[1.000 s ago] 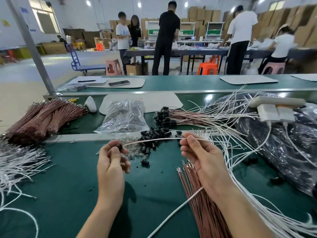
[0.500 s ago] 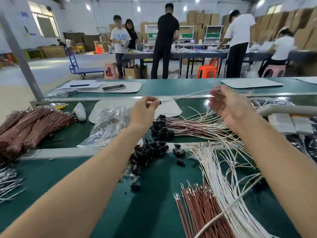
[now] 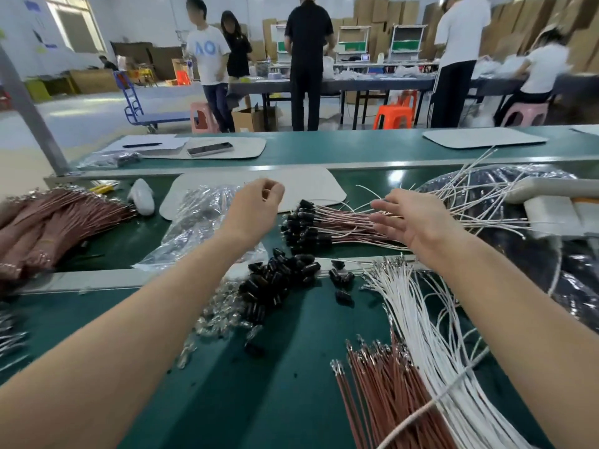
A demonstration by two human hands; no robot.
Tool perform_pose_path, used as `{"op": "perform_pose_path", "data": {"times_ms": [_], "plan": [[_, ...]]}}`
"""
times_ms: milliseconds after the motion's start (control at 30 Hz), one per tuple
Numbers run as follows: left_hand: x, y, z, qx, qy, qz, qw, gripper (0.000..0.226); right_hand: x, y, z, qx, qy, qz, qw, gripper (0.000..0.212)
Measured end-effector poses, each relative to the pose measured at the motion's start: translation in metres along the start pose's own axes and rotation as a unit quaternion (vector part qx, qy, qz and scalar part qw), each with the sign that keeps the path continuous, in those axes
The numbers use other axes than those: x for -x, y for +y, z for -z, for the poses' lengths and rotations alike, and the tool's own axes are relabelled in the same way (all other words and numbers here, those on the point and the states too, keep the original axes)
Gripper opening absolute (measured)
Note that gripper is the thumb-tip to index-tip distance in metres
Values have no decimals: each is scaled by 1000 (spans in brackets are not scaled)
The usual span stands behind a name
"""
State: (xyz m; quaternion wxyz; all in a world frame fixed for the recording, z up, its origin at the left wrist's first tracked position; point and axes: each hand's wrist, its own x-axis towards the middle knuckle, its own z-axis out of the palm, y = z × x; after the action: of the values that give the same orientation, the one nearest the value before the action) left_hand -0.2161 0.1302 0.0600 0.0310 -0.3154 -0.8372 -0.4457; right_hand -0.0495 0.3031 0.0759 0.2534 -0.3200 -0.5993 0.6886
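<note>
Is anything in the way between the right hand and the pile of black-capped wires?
Nothing visible does. The open right hand is directly over the strands of the black-capped wires. The loose black caps lie nearer the camera, outside that path.

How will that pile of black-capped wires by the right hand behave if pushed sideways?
Probably floppy: the black-capped wires are thin, and their white tails curve and fan out past the right hand. Likely light and loose: no tie shows, so a push would probably splay the pile rather than slide it whole.
</note>
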Motion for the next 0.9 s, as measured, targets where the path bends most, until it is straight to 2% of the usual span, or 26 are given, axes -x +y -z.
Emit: {"op": "perform_pose_path", "data": {"times_ms": [100,167,267,400,533,733,833,900], "plan": [[63,-5,38,-2,14,-34,999,14,27,0,-12,26,-8,24,999,19],[112,-17,57,-33,31,-41,998,19,51,7,-25,57,-18,41,997,27],[183,-35,70,-104,60,10,993,33,90,33,-44,173,-41,83,981,34],[233,-45,64,-170,18,73,983,45,136,74,-57,385,-67,177,903,43],[237,-44,57,-221,-17,57,974,52,167,100,-60,524,-56,199,826,50],[227,-47,44,-264,-53,-4,963,47,181,112,-82,567,-117,279,766,50],[226,-52,45,-233,-35,-18,972,42,177,117,-90,578,-139,298,747,49],[225,-53,47,-238,-10,9,971,42,176,121,-91,576,-138,312,743,44]]}}
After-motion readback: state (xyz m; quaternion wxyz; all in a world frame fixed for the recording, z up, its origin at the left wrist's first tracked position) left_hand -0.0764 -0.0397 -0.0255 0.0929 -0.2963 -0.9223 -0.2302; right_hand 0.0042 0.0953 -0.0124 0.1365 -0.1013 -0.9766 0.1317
